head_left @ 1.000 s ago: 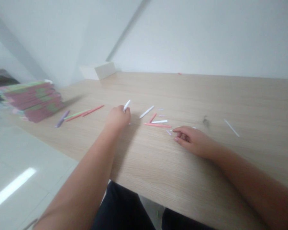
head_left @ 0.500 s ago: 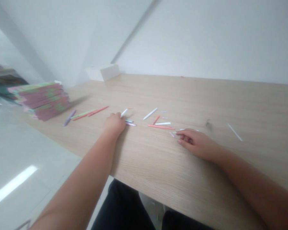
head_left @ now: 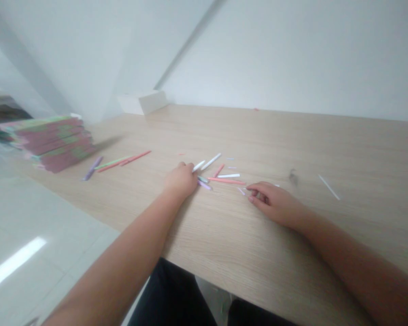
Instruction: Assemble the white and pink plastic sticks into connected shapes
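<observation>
Fingers of the left hand [head_left: 186, 170] curl down against the counter [head_left: 292, 235], and a white stick [head_left: 199, 166] juts from their tips, its long axis pointing up and to the right; whether they grip it I cannot tell. Just past them, a second white stick [head_left: 211, 161] lies nearly parallel, and a lilac stick [head_left: 204, 184] lies beside a green stick [head_left: 202, 179]. Fingers of the right hand [head_left: 255, 192] sit half curled, showing nothing held, near the end of a salmon stick [head_left: 226, 181] that runs crosswise toward them. The left hand is the nearer to the white stick. Far left of those fingers, a pink-and-green stack [head_left: 47, 145] stands on the counter.
</observation>
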Demonstrator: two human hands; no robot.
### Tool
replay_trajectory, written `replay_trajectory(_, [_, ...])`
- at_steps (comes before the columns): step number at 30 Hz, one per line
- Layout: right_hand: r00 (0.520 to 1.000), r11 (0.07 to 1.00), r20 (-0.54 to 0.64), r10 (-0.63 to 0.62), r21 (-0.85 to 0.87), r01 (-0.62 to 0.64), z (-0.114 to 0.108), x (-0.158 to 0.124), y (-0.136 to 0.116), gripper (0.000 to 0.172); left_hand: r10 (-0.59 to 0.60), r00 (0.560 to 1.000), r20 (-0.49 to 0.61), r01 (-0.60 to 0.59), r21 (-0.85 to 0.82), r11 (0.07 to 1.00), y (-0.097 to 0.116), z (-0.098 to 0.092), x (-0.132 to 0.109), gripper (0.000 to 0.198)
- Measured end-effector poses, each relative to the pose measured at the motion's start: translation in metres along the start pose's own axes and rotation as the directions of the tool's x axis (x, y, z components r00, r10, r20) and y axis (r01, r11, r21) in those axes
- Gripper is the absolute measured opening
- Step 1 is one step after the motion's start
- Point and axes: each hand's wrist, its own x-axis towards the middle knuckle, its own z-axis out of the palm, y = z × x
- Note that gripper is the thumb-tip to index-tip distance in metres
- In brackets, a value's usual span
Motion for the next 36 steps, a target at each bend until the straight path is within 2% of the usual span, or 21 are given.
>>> replay_trajectory(6, [0.997,0.997,-0.044,-0.056,-0.046,0.054,0.005,0.001,-0.002,0.038,0.056,0.998,0.004,-0.056,0.009,0.998,0.014,0.0,-0.002,0.033])
replay_trajectory(12, [0.989,0.988,-0.114,-0.098,-0.128,0.084,0.011,0.004,-0.009,0.047,0.059,0.998,0.016,-0.059,0.005,0.998,0.022,-0.002,-0.003,0.032])
replay_trajectory(20, [0.99,0.97,-0.035,-0.134,-0.208,0.124,0.014,0.007,-0.01,0.045,0.094,0.995,0.02,-0.094,-0.022,0.995,0.029,0.001,-0.003,0.035])
replay_trajectory(26, [0.995,0.982,-0.023,-0.1,-0.163,0.095,0.01,0.006,-0.01,0.04,0.09,0.994,-0.059,-0.094,-0.068,0.993,0.027,-0.006,-0.005,0.039])
replay_trajectory(28, [0.996,0.986,-0.025,-0.086,-0.143,0.082,0.008,0.006,-0.009,0.039,0.119,0.99,-0.075,-0.125,-0.086,0.988,0.025,-0.011,-0.007,0.037])
replay_trajectory(30, [0.997,0.989,-0.024,-0.074,-0.133,0.07,0.008,0.006,-0.008,0.037,0.197,0.979,-0.05,-0.202,-0.122,0.972,0.024,-0.016,-0.012,0.034])
replay_trajectory(32, [0.998,0.989,-0.027,-0.062,-0.133,0.058,0.007,0.006,-0.006,0.037,0.356,0.934,-0.01,-0.352,-0.186,0.917,0.025,-0.02,-0.02,0.035])
replay_trajectory(34, [0.998,0.989,-0.035,-0.053,-0.141,0.048,0.006,0.007,-0.004,0.036,0.555,0.831,0.013,-0.535,-0.252,0.807,0.029,-0.024,-0.029,0.039])
replay_trajectory(36, [0.998,0.987,-0.039,-0.054,-0.156,0.047,0.006,0.007,-0.001,0.035,0.687,0.727,0.016,-0.657,-0.274,0.702,0.036,-0.027,-0.037,0.048])
